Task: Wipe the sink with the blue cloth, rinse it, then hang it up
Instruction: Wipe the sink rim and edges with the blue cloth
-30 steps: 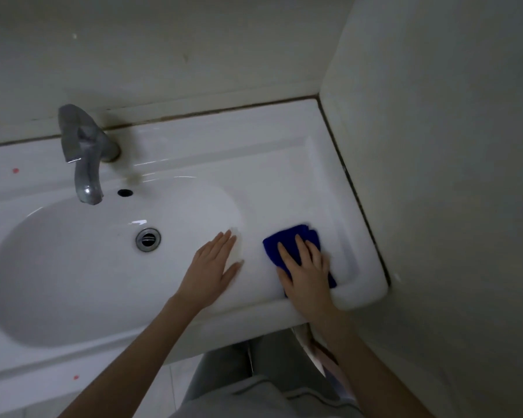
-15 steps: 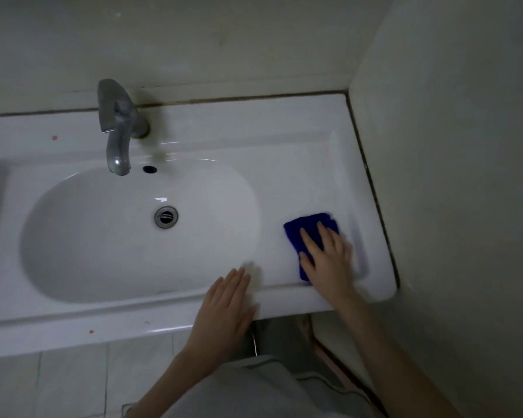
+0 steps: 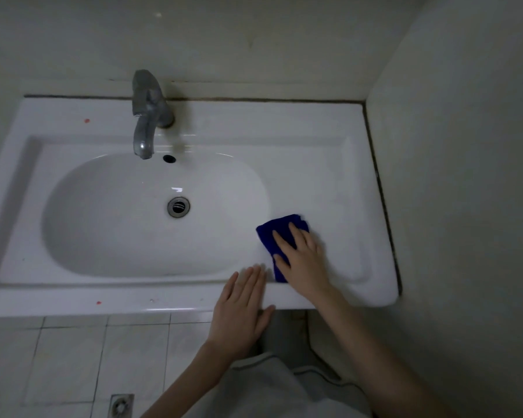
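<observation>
A folded blue cloth point(image 3: 273, 233) lies on the flat right ledge of the white sink point(image 3: 338, 182), just right of the oval basin. My right hand point(image 3: 302, 260) presses flat on the cloth with straight fingers, covering its near half. My left hand point(image 3: 242, 309) rests flat on the sink's front rim, fingers straight, just left of the cloth and holding nothing.
A metal tap point(image 3: 147, 119) stands at the back of the basin, above the overflow hole point(image 3: 169, 158) and the drain point(image 3: 178, 207). A wall point(image 3: 465, 176) closes off the sink's right side. Below the rim are floor tiles with a floor drain point(image 3: 120, 405).
My left hand slid back from the basin's edge to the front rim. My right hand moved the cloth leftward, close to the basin. The view shifted so that more of the sink's left side shows.
</observation>
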